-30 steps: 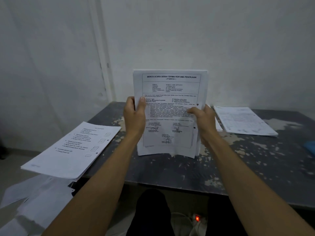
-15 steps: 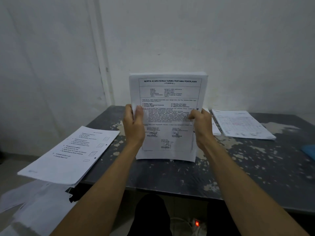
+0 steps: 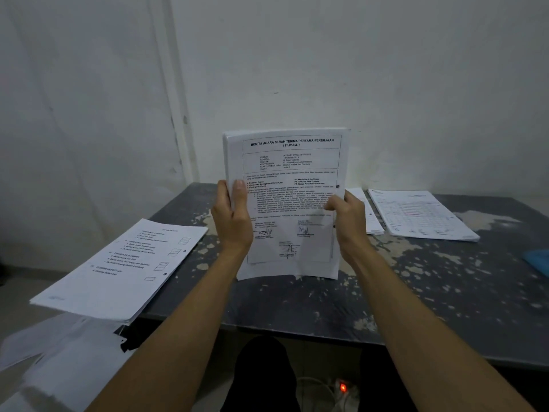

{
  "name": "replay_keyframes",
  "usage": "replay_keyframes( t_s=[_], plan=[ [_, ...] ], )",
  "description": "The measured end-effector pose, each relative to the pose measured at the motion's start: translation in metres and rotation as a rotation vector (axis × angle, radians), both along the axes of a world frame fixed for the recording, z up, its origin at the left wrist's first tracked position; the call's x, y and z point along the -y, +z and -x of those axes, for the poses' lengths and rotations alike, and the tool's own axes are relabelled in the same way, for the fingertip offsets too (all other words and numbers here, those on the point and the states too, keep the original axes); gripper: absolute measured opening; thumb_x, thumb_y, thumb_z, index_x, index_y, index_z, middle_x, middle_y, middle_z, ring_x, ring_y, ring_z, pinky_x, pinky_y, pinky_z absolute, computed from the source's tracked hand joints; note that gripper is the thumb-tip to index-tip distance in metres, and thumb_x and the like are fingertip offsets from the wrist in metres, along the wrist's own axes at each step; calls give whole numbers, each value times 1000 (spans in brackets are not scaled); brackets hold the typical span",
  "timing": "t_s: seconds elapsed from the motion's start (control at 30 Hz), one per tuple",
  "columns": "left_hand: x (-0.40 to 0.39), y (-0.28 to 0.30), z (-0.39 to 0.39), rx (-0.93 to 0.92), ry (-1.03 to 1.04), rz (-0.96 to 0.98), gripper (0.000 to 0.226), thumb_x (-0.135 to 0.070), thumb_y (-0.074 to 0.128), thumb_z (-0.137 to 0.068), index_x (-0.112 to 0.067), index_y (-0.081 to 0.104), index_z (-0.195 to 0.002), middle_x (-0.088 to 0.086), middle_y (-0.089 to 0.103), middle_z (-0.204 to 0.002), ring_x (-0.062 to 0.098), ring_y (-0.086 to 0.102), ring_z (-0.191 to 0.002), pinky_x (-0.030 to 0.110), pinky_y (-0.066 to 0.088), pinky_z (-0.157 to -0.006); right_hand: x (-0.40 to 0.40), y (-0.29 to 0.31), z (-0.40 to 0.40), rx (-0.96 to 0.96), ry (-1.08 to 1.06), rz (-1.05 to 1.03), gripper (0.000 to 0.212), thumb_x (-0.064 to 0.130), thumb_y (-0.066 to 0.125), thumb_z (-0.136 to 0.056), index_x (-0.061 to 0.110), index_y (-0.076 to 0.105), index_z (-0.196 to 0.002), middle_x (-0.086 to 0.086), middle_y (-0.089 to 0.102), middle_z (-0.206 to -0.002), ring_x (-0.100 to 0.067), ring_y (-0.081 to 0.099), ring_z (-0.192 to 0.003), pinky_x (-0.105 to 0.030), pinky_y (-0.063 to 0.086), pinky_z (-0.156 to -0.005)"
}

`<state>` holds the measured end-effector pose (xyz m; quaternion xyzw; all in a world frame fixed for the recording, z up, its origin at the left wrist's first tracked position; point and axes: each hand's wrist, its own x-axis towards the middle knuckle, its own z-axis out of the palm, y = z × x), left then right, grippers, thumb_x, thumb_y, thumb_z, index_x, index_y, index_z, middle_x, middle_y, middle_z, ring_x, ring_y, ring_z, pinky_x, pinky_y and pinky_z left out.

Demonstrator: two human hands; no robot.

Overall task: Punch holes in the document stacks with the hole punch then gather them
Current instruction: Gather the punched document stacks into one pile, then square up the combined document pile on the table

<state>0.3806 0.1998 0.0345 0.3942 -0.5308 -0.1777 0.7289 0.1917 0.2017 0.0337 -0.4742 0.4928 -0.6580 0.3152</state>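
Observation:
I hold a thick stack of printed documents (image 3: 289, 173) upright, its bottom edge resting on or just above the dark table (image 3: 297, 304). My left hand (image 3: 233, 217) grips its left edge and my right hand (image 3: 346, 217) grips its right edge, where two punched holes show. A second stack (image 3: 124, 266) lies at the table's left corner and overhangs the edge. Two more stacks lie at the back right, a narrow one (image 3: 367, 212) and a wider one (image 3: 416, 215). No hole punch is visible.
A white wall rises just behind the table. A blue object (image 3: 539, 260) pokes in at the right edge. Loose sheets (image 3: 53, 361) lie on the floor at lower left. A power strip with a lit red switch (image 3: 342, 387) sits under the table by my legs.
The upright stack has shifted slightly to the left and its sheets look more squared up at the right edge. Both hands stay gripped on its sides.

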Motion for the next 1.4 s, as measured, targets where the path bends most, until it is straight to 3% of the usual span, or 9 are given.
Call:
replay_keyframes(
  t_s=[0.17, 0.3, 0.43, 0.57, 0.73, 0.87, 1.13, 1.27, 1.4],
  plan=[
    [0, 0, -2, -6, -16, 2, 31, -38, 44, -102, -9, 53, -99, 8, 67, -91, 26, 68, -80, 51, 58, -66, 6, 4, 2, 64, 48, -30, 17, 23, 55, -65, 13, 60, -78, 1, 69, -86, -19, 62, -84, -35, 49, -67],
    [-1, 0, 0, -9, -35, 22, 12, -37, 47, -101, -28, 54, -98, -8, 70, -93, 12, 70, -83, 37, 61, -66, 8, 5, 3, 29, 108, -27, 15, 23, 55, -62, 17, 59, -76, 11, 68, -76, -6, 62, -72, -26, 47, -59],
    [2, 0, -1, -10, -39, 28, 10, -37, 46, -101, -31, 53, -96, -3, 68, -94, 18, 69, -85, 47, 60, -70, 8, 4, 4, 5, 123, -12, 10, 23, 54, -61, 21, 57, -71, 17, 66, -70, -2, 58, -67, -22, 41, -55],
    [4, -1, -2, -8, -48, -8, 13, -41, 45, -101, -33, 55, -98, -5, 70, -98, 15, 69, -88, 47, 60, -74, 6, 6, 6, -35, 151, -15, 18, 28, 56, -67, 21, 65, -81, 15, 72, -79, -3, 64, -74, -25, 48, -59],
    [6, 2, 0, 50, -5, -80, 18, -40, 42, -103, -31, 57, -96, -8, 68, -92, 11, 68, -83, 45, 60, -73, 0, 0, -2, -150, 135, 109, 21, 28, 63, -90, 27, 70, -109, 7, 74, -106, -12, 69, -100, -32, 56, -84],
    [3, 2, 1, 31, 12, -19, 18, -37, 43, -103, -28, 58, -99, -10, 68, -92, 7, 68, -83, 40, 60, -71, -4, 2, -10, -95, 34, 199, 17, 21, 64, -92, 28, 69, -106, 14, 74, -98, -1, 69, -92, -15, 54, -72],
    [5, 1, -4, 92, 95, -81, 20, -37, 40, -104, -31, 54, -92, -13, 65, -87, 9, 66, -79, 43, 60, -70, -7, -3, -17, -46, 60, 179, 22, 19, 55, -98, 19, 66, -118, 8, 71, -109, -1, 67, -97, -11, 52, -75],
    [18, 13, -27, 182, 152, -172, 34, -40, 39, -104, -12, 57, -99, 0, 67, -87, 22, 67, -79, 50, 58, -72, 0, 8, -28, -83, 95, 103, 20, 24, 54, -100, 20, 65, -117, 12, 70, -106, -3, 66, -97, -13, 51, -74],
    [28, 26, -63, 313, 255, -240, 32, -38, 40, -104, -13, 57, -94, -7, 65, -85, 14, 65, -76, 41, 59, -68, 14, 17, -53, -119, 192, -1, 26, 25, 53, -101, 18, 64, -123, 7, 68, -113, -8, 64, -100, -22, 49, -83]
  ],
)
